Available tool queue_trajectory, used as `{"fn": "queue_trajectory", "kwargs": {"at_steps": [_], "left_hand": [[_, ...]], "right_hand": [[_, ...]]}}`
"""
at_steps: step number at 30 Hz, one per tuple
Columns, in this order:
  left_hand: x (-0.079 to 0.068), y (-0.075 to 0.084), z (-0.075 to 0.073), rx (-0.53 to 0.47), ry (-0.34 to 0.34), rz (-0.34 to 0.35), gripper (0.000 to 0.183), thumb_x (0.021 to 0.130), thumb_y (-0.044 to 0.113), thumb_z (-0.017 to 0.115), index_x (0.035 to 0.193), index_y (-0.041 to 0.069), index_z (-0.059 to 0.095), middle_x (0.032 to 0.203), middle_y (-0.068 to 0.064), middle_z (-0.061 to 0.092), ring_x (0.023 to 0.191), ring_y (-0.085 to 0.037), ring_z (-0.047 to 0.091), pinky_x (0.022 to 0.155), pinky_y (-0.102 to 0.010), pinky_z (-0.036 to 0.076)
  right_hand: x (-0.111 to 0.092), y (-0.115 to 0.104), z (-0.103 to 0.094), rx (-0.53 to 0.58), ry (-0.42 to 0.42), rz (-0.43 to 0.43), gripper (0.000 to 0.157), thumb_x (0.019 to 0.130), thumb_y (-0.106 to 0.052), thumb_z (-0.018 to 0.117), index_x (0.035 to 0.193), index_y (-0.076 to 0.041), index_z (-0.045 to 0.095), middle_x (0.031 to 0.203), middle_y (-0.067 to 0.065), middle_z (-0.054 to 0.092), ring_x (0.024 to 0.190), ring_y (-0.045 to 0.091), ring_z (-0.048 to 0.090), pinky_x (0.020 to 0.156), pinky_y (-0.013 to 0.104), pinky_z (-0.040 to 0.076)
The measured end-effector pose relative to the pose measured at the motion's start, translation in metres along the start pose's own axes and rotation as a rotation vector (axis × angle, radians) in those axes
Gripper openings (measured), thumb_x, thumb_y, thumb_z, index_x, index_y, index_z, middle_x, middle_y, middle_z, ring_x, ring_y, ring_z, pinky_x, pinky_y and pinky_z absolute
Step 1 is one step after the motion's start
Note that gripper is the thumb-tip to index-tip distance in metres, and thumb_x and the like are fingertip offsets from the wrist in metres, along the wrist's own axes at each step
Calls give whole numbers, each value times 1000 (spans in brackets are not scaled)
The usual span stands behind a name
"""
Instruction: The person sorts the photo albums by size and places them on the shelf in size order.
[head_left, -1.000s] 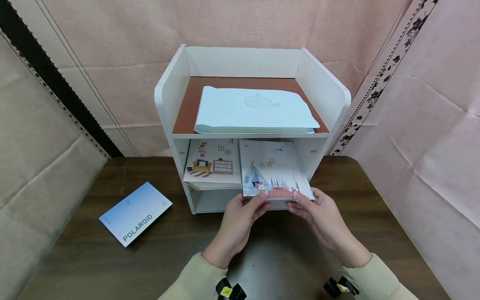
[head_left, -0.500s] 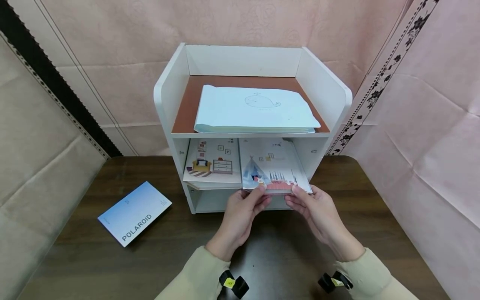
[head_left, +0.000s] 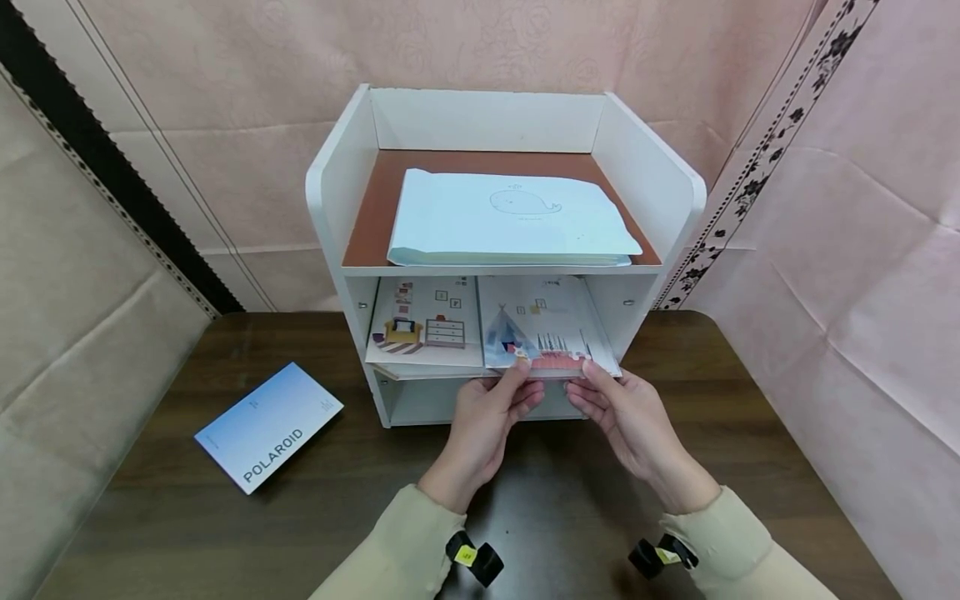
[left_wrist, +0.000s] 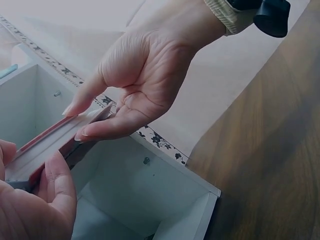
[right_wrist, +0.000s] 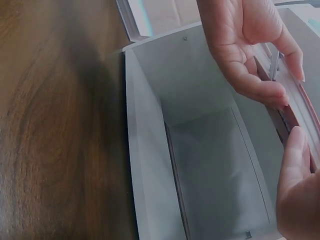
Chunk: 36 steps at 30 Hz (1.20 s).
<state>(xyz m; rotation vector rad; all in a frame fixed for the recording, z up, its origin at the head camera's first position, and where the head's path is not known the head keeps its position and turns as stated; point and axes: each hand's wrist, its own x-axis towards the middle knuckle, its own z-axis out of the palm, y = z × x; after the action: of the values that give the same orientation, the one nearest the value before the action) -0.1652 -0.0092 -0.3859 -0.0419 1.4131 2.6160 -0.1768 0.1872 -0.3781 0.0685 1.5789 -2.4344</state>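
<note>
A white book (head_left: 551, 321) with a blue tent and pink strip on its cover lies mostly inside the middle compartment. My left hand (head_left: 487, 421) pinches its front edge, thumb on top and fingers beneath. On the same edge, further right, my right hand (head_left: 633, 425) grips it the same way. The left wrist view shows the book's edge (left_wrist: 55, 142) between both hands. Beside it on the left is another white book (head_left: 427, 325) with furniture drawn on the cover, lying on a further book or sheets. The far ends of both are hidden under the upper shelf.
A white shelf unit (head_left: 337, 250) stands at the back of the dark wooden table (head_left: 187, 533). On its brown top level lies a pale blue whale-printed packet (head_left: 510, 212). Left on the table is a blue POLAROID booklet (head_left: 270, 427). The lowest compartment (right_wrist: 215, 170) sits below the hands.
Both hands have pushed the tent book further back into the middle compartment, its front edge now nearly level with the neighbouring book's. The grip on it is unchanged.
</note>
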Motion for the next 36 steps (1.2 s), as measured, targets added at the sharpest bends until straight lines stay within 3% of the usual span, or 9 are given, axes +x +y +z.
{"fn": "queue_trajectory", "kwargs": {"at_steps": [15, 22, 26, 29, 32, 36], "left_hand": [[6, 1, -1, 51, 30, 33, 46, 87, 37, 72, 119, 6, 60, 107, -23, 66, 103, -37, 64, 82, -36, 55], [5, 2, -2, 72, 36, 11, 49, 86, 40, 72, 119, 5, 60, 105, -19, 67, 93, -28, 69, 81, -37, 55], [5, 2, -4, 111, 29, -30, 56, 86, 46, 71, 121, 4, 58, 108, -17, 67, 95, -28, 68, 82, -38, 55], [4, 1, -8, 147, 5, -64, 63, 84, 49, 70, 125, 3, 56, 114, -17, 64, 100, -27, 67, 83, -38, 55], [0, 2, -13, 237, -26, -81, 67, 84, 51, 70, 128, 4, 53, 119, -15, 63, 104, -26, 65, 84, -37, 54], [-9, 2, -24, 392, -62, -52, 65, 84, 50, 71, 128, 5, 54, 121, -12, 62, 104, -23, 64, 85, -35, 54]], "right_hand": [[7, 1, 5, 83, 28, 6, 53, 90, -27, 69, 126, 3, 43, 98, 8, 67, 91, 15, 68, 91, 31, 50], [7, 2, 6, 70, 23, 1, 51, 91, -26, 68, 126, 3, 43, 101, 9, 66, 93, 17, 68, 91, 32, 49], [5, 3, 6, -2, 26, -23, 50, 93, -30, 66, 125, 2, 45, 101, 10, 65, 93, 17, 68, 91, 35, 50], [2, 6, 4, -118, 25, -30, 52, 94, -36, 63, 123, 3, 43, 105, 13, 65, 95, 20, 67, 90, 38, 51], [-1, 12, 2, -251, 7, -22, 56, 95, -41, 60, 123, 5, 42, 112, 17, 64, 101, 27, 66, 89, 40, 52], [-6, 22, 1, -369, -55, -37, 56, 98, -39, 57, 127, 6, 42, 121, 21, 61, 109, 31, 62, 91, 40, 51]]}}
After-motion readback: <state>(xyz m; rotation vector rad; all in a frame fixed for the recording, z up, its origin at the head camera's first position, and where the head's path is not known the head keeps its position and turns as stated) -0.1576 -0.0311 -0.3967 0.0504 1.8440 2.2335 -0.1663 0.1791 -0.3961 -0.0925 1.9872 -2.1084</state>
